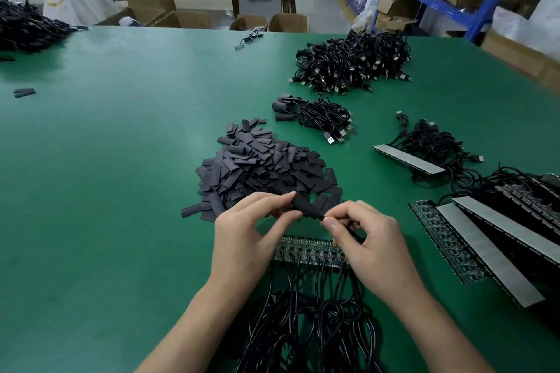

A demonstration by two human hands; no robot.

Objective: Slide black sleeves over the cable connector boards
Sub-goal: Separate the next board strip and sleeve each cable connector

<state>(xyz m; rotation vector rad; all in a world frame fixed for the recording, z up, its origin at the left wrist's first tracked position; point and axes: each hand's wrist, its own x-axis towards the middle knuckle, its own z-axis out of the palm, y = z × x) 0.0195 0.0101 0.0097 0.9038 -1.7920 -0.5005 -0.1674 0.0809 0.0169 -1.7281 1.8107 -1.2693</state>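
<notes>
My left hand (251, 230) pinches a black sleeve (304, 206) between thumb and fingers, just above the table. My right hand (366, 239) pinches the black cable at the sleeve's right end; the board inside cannot be seen. Below my hands lies a strip of connector boards (309, 251) with black cables (303, 321) running toward me. A heap of loose black sleeves (260, 166) lies just beyond my hands.
Green table (121, 160). Sleeved cables sit in a small bundle (315, 115) and a big pile (354, 60) at the back right. More board strips with cables (485, 236) lie at the right. Another black pile (27, 27) is at the far left. Boxes and shelves stand beyond the table.
</notes>
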